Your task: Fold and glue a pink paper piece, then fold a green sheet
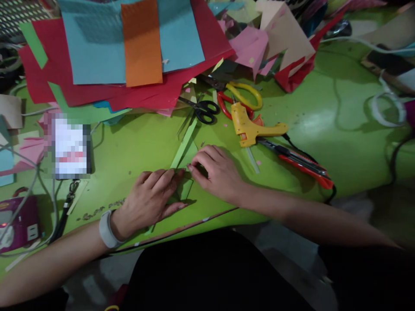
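Note:
A long light-green paper strip (184, 144) runs diagonally across the table and under my left hand (154, 196). The fingers of that hand are bent and press on the paper, while its thumb lies apart from them, lower down. A darker green piece of paper (187, 189) shows between my two hands. Thumb and index finger of my right hand (215, 172) are pinched together at the paper's edge, close to the left fingertips. Exactly what lies between the pinched tips is small and partly hidden.
Beyond my hands lie black scissors (207, 111), red-and-yellow scissors (244, 96), a yellow glue gun (248, 125) and a red utility knife (304, 166). Coloured paper sheets (97, 65) are piled at the back. On the left are a phone (71, 149) and a purple power strip (21, 222).

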{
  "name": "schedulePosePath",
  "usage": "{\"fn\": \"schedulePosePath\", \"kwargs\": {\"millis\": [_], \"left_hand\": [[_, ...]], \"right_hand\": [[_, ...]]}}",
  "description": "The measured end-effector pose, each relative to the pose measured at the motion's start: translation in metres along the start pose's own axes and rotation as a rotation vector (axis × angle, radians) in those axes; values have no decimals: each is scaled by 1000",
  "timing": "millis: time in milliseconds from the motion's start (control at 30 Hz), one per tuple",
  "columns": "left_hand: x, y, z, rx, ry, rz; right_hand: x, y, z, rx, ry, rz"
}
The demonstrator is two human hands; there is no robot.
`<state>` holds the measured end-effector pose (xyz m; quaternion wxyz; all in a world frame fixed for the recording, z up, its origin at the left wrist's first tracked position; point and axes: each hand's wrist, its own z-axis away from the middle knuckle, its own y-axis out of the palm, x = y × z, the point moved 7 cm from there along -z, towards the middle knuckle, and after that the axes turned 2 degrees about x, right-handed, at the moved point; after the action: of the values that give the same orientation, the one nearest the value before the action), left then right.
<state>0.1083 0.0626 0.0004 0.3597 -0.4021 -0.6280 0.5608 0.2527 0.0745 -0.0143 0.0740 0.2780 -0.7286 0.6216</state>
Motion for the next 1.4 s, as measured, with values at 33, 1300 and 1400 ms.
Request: {"fn": "schedulePosePath", "kwargs": {"millis": [33, 1300, 1400], "left_hand": [[0, 0, 0, -2, -3, 4], [4, -2, -3, -10, -4, -1], [4, -3, -3, -21, 2, 2]], "right_hand": [[0, 0, 0, -3, -1, 4], [20, -11, 34, -38, -315, 347], [19, -10, 34, -41, -312, 330]]}}
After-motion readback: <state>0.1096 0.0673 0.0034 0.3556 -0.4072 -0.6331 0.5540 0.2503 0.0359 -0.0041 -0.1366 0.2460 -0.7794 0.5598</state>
